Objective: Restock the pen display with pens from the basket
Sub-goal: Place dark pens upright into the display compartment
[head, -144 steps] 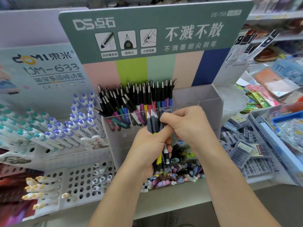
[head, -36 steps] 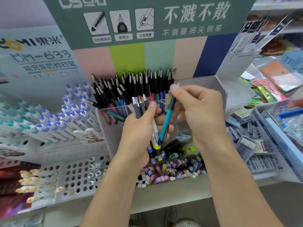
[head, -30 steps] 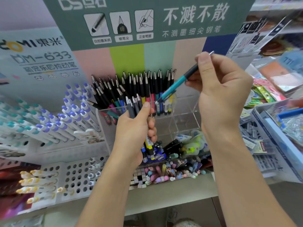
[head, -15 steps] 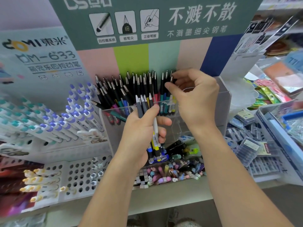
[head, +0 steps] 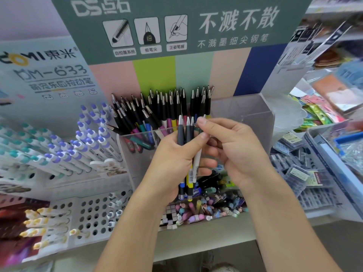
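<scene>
My left hand point(head: 174, 160) grips a small bunch of pens point(head: 186, 154), dark grips and silver tips up, yellow and blue ends down. My right hand point(head: 231, 150) has come alongside, and its thumb and forefinger pinch the tip of one pen in that bunch. Behind both hands stands the clear acrylic pen display point(head: 255, 118). Its left part is packed with black-capped pens point(head: 163, 110) with coloured barrels. Its right compartment looks bare. No basket is in view.
White pens with purple and teal caps point(head: 59, 150) fill a rack on the left. A perforated white tray point(head: 88, 213) sits low left. Small coloured caps and erasers point(head: 206, 211) lie in a clear bin below my hands. Boxes of refills point(head: 298, 169) sit at right.
My right hand put the teal pen among the display's pens, then came back down to the bunch in my left hand and took hold of another pen's tip.
</scene>
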{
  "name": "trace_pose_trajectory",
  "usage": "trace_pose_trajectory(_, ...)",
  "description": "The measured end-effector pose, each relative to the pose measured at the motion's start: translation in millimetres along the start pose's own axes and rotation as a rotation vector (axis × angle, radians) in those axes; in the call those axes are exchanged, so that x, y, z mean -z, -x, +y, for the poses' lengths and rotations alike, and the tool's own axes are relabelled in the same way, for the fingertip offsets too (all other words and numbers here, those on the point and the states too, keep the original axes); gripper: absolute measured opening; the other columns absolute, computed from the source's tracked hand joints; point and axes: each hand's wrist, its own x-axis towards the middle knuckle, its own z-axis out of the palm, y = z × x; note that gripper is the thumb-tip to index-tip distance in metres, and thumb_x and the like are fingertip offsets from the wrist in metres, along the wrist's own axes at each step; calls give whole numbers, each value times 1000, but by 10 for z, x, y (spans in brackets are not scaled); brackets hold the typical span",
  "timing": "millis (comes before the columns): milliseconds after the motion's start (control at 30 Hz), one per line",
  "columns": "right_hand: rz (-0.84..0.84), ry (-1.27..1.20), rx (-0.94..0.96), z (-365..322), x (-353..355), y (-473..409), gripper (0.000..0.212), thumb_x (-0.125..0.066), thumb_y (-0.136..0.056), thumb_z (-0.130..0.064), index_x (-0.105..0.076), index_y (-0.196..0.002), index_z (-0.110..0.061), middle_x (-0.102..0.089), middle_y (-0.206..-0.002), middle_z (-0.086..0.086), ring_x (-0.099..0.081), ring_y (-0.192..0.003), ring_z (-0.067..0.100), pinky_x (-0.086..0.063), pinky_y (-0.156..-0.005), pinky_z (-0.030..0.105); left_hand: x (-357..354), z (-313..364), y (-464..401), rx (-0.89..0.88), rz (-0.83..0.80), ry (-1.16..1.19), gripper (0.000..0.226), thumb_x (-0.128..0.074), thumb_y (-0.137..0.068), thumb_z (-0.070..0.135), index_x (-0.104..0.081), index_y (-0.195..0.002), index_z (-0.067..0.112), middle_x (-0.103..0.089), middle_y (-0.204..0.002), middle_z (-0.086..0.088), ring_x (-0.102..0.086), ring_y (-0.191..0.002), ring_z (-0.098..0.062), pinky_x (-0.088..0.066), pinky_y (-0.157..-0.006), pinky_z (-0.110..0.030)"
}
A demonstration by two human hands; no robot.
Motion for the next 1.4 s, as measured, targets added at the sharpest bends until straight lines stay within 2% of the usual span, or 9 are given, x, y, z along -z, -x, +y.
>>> trace_pose_trajectory(100,35,-6,20,0,63,-66,8,-75,-87,-16,-75,-84,-9,-56,-57,-2,-46,-50,9,-43,-44,19,-14,-2,-4,30,40,105,25,-59,-99,28,-69,-103,5,-75,-82,-17,-72,-64,-24,-59,-56,-31)
trace_pose_trajectory(233,110,-9,339,-113,60,-46,6,-72,-90,-16,-75,-85,-13,-65,-67,-1,-53,-57,8,-45,-50,18,16,29,-34,30,159,169,28,-55,-102,29,-63,-104,3,-75,-80,-17,-72,-63,-26,-58,-55,-31)
trace_pose_trajectory(367,174,-66,589,-280,66,-125,9,-66,-97,-14,-72,-93,-10,-68,-73,1,-61,-61,13,-52,-55,22,90,-12,-18,20,255,62,25,-55,-102,33,-63,-98,9,-55,-57,-1,-45,-42,-12,-40,-39,-24)
trace_pose_trajectory(533,205,374,704,-195,27,-392,9,-69,-95,-14,-75,-91,-19,-72,-76,-5,-69,-69,17,-58,-64,29,87,-22,23,59,248,94,24,-54,-102,31,-60,-89,12,-33,-53,5,-29,-40,-9,-28,-37,-21)
trace_pose_trajectory(733,248,680,775,19,-78,-462,26,-79,-84,-13,-78,-110,-18,-67,-96,-5,-61,-81,0,-44,-76,5,80,8,71,56,199,237,19,-43,-99,15,-60,-95,9,-34,-55,2,-28,-42,-11,-26,-39,-22)
trace_pose_trajectory(900,245,604,672,72,-120,-415,48,-84,-77,-6,-67,-119,-20,-68,-83,-5,-67,-76,7,-56,-72,20,89,-25,68,35,178,234,24,-45,-105,18,-66,-111,8,-48,-60,-1,-37,-46,-12,-33,-40,-23)
trace_pose_trajectory(1167,385,535,663,-11,-77,-110,10,-79,-87,-22,-74,-97,-22,-72,-76,-10,-68,-70,3,-53,-67,17,93,-15,89,21,130,252,29,-47,-106,26,-69,-116,10,-61,-66,-5,-46,-48,-13,-40,-42,-23)
trace_pose_trajectory(1300,105,370,308,-58,-55,96,19,-73,-91,-33,-78,-79,-20,-70,-62,0,-55,-51,-2,-46,-57,13,61,4,97,13,55,161,28,-48,-105,28,-69,-105,9,-60,-67,-8,-42,-46,-13,-36,-40,-24)
trace_pose_trajectory(1400,7,335,180,14,-16,90,14,-75,-89,-28,-80,-83,-17,-71,-68,13,-62,-58,3,-54,-72,26,38,8,105,10,-5,41,24,-48,-105,27,-64,-103,8,-62,-68,-10,-39,-45,-13,-34,-39,-23)
